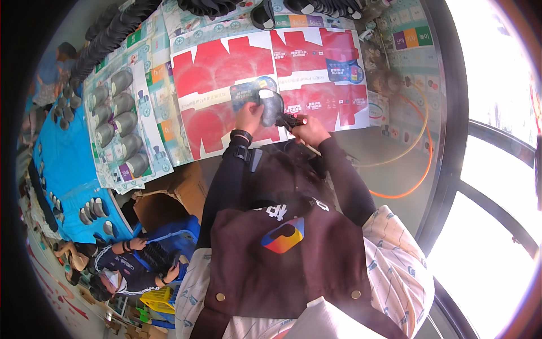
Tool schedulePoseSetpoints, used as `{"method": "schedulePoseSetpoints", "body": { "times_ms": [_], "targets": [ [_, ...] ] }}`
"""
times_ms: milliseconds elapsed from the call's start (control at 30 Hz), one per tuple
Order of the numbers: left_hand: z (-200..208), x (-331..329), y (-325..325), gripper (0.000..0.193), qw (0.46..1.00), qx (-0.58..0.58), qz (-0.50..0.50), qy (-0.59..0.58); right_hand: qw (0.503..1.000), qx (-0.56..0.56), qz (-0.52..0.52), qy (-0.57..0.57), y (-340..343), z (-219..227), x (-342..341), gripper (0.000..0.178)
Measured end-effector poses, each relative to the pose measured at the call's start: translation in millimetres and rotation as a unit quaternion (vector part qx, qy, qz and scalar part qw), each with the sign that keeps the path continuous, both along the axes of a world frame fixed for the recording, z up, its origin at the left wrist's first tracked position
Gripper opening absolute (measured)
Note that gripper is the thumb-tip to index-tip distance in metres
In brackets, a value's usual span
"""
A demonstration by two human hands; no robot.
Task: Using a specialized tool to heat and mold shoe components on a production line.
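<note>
My left hand (248, 117) grips a rounded grey shoe piece (271, 107), shaped like a toe cap with a white patch at its far end. It is held up over red-and-white printed sheets (206, 68) on the table. Close to its right side, my right hand (310, 131) is closed round a dark spray gun (289, 121), with its nozzle end at the piece. Whether the two touch, I cannot tell. My fingers hide part of the gun.
Several similar grey pieces (123, 104) lie in rows on printed sheets to the left. Dark pieces (127, 20) line the far edge. An orange hose (430, 164) loops at the right beside a window frame (451, 135). A co-worker (127, 263) is at lower left, near a blue table (65, 164).
</note>
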State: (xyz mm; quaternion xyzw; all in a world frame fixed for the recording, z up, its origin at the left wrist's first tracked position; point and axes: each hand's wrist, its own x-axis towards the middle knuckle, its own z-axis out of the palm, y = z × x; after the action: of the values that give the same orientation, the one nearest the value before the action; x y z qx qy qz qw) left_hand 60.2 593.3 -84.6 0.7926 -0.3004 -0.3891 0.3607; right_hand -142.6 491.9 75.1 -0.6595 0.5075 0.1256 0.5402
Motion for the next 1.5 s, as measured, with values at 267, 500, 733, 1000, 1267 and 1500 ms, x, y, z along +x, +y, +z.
{"method": "schedulePoseSetpoints", "body": {
  "times_ms": [267,500,733,1000,1267,1500],
  "targets": [
    [0.2,8.1,-4.6,0.040,0.997,0.026,-0.016,-0.065,0.988,0.054,-0.107,-0.093,-26.0,7.3,6.1,0.029],
    [-23.6,54.6,42.3,0.037,0.998,0.018,0.040,0.045,0.984,-0.035,-0.085,-0.151,-41.1,-29.7,17.5,0.034],
    [36.7,61.8,54.3,0.036,0.959,0.009,0.193,0.205,0.978,0.069,-0.102,-0.167,-60.6,-44.8,-0.6,0.026],
    [41.2,62.8,54.0,0.033,0.946,0.003,0.215,0.241,0.976,0.077,-0.126,-0.158,-67.2,-42.0,-3.6,0.022],
    [48.5,67.6,48.8,0.029,0.951,0.025,0.202,0.233,0.983,0.102,0.019,-0.151,-76.1,-37.0,-4.2,0.022],
    [52.9,59.7,41.7,0.032,0.946,0.013,0.223,0.234,0.975,0.123,-0.045,-0.177,-78.5,-33.5,-2.3,0.029]
  ]
}}
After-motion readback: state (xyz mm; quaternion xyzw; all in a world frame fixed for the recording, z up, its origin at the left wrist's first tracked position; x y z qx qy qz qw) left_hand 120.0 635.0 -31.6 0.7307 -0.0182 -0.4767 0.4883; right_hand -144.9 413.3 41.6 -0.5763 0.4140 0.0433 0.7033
